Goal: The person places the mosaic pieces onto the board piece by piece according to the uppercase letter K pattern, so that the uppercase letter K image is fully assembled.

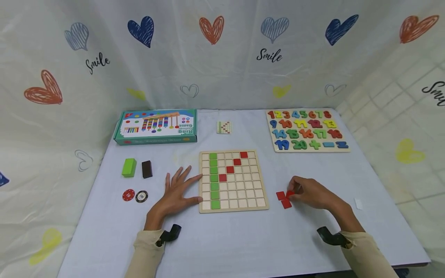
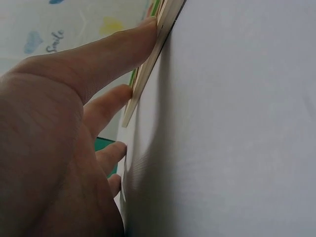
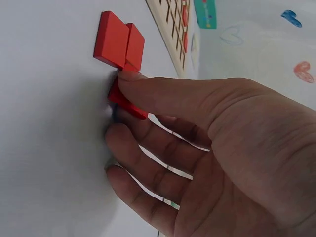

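Note:
A wooden grid board (image 1: 233, 211) lies mid-table, with a column of green square tiles (image 1: 214, 186) near its left side and a diagonal of several red tiles (image 1: 230, 169). My left hand (image 1: 176, 195) is spread flat beside it, thumb and index fingertip touching the board's left edge, as the left wrist view also shows. To the right of the board my right hand (image 1: 311, 193) pinches a red square tile (image 3: 129, 102) between thumb and fingers, low over the table. Two loose red tiles (image 3: 111, 39) lie right beside its fingertips.
At the back stand a green game box (image 1: 156, 127), a small pattern card (image 1: 224, 127) and a number puzzle board (image 1: 307, 131). On the left lie a green block (image 1: 129, 167), a dark block (image 1: 146, 169) and two round chips (image 1: 128, 195). A white piece (image 1: 358, 204) lies far right.

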A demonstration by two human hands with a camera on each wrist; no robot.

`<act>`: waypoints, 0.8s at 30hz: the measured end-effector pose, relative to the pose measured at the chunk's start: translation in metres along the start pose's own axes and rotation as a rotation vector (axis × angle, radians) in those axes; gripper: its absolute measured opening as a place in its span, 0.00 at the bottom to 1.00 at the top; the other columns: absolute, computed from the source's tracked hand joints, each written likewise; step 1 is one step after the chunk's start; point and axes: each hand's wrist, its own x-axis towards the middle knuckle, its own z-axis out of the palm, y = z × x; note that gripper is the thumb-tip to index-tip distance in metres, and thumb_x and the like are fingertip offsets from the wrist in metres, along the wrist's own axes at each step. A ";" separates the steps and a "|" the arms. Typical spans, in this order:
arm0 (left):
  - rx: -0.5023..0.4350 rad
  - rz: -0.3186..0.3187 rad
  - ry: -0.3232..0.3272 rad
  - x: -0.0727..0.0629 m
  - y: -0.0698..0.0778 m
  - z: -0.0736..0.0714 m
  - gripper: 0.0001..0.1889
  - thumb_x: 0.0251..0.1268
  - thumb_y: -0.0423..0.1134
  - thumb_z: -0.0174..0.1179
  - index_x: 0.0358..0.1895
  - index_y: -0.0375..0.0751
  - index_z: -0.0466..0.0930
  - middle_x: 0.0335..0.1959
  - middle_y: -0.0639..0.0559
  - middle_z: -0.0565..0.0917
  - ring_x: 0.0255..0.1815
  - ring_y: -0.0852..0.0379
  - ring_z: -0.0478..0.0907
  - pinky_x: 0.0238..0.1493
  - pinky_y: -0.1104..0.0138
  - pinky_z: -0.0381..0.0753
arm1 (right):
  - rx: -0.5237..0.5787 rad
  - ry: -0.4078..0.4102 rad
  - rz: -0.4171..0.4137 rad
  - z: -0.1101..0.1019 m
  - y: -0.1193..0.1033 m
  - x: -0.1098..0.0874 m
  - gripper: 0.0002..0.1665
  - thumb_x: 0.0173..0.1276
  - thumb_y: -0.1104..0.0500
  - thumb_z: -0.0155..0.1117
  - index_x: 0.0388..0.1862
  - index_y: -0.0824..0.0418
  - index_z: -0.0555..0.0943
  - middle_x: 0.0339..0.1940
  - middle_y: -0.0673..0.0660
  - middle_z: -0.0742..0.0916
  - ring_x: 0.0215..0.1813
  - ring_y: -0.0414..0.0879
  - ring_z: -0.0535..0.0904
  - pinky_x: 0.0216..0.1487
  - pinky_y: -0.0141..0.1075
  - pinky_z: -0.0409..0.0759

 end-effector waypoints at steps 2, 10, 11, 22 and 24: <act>-0.001 0.000 -0.002 0.000 0.000 0.000 0.44 0.62 0.57 0.75 0.81 0.61 0.68 0.90 0.46 0.47 0.89 0.38 0.32 0.80 0.36 0.17 | -0.017 -0.004 0.001 -0.003 0.001 0.000 0.16 0.65 0.61 0.79 0.46 0.59 0.80 0.40 0.52 0.87 0.45 0.49 0.80 0.43 0.40 0.85; -0.002 -0.009 -0.003 0.000 0.001 0.000 0.43 0.62 0.57 0.75 0.81 0.61 0.69 0.90 0.46 0.47 0.89 0.38 0.32 0.80 0.36 0.16 | -0.039 0.060 -0.076 -0.012 -0.018 0.013 0.11 0.70 0.60 0.76 0.45 0.58 0.82 0.39 0.50 0.88 0.42 0.46 0.81 0.40 0.36 0.84; 0.000 -0.011 -0.003 0.000 0.001 0.000 0.43 0.62 0.58 0.75 0.81 0.61 0.69 0.90 0.46 0.47 0.89 0.38 0.32 0.80 0.36 0.16 | -0.040 0.074 -0.093 -0.013 -0.023 0.016 0.10 0.70 0.60 0.75 0.46 0.58 0.82 0.39 0.49 0.88 0.42 0.46 0.82 0.40 0.35 0.84; -0.001 -0.020 -0.005 0.000 0.002 0.000 0.43 0.62 0.57 0.75 0.81 0.61 0.69 0.90 0.46 0.47 0.89 0.38 0.32 0.80 0.36 0.16 | -0.060 0.112 -0.299 0.021 -0.094 0.048 0.09 0.72 0.59 0.74 0.48 0.56 0.84 0.38 0.46 0.88 0.42 0.42 0.82 0.41 0.35 0.83; -0.006 -0.018 -0.004 0.000 0.002 0.000 0.43 0.62 0.57 0.75 0.81 0.61 0.69 0.90 0.46 0.48 0.89 0.38 0.32 0.80 0.36 0.16 | -0.073 0.106 -0.329 0.031 -0.106 0.054 0.09 0.71 0.58 0.75 0.47 0.54 0.85 0.37 0.44 0.88 0.41 0.40 0.82 0.41 0.35 0.82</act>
